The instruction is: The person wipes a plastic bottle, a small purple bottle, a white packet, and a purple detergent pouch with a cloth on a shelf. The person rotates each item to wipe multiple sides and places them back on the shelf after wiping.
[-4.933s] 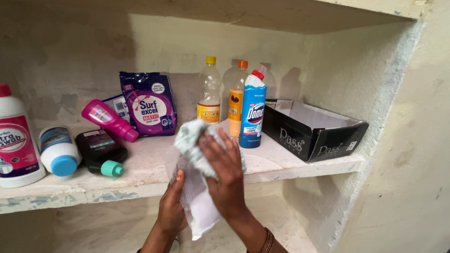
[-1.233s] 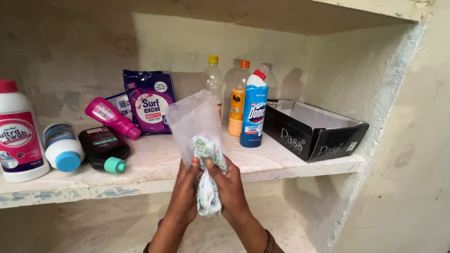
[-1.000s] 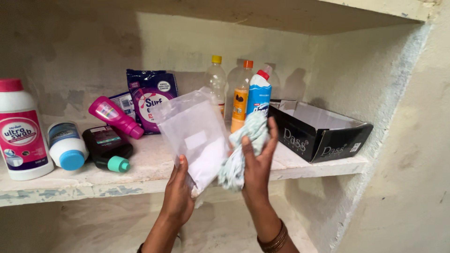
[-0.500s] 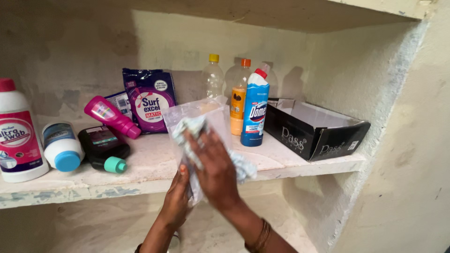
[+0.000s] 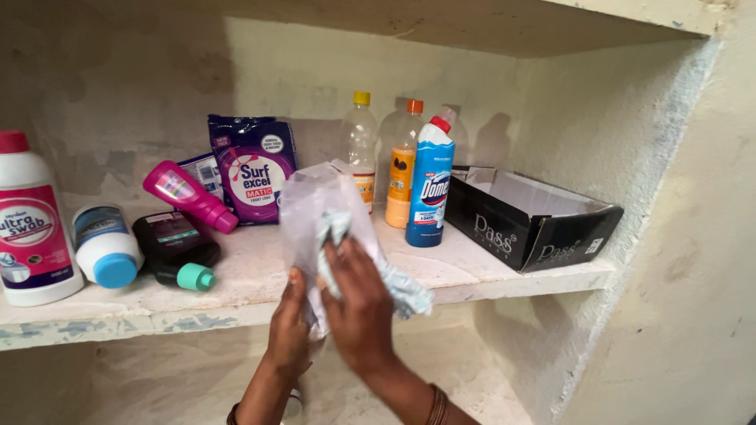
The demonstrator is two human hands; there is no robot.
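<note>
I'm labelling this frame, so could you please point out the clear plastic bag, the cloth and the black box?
clear plastic bag [image 5: 315, 201], head view, upper panel.
cloth [image 5: 405, 290], head view, trailing end.
black box [image 5: 504, 236], head view, front wall.

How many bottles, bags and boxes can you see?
Upright plastic bottles: 5
Lying plastic bottles: 3
Printed packets: 2
Black cardboard box: 1
Clear plastic bag in left hand: 1
Pale cloth in right hand: 1
Total: 13

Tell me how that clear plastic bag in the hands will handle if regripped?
The clear plastic bag looks thin and crinkled, so probably floppy and very light. Its glossy film may slip. The left hand pinches it while the right hand presses cloth against it.
</note>
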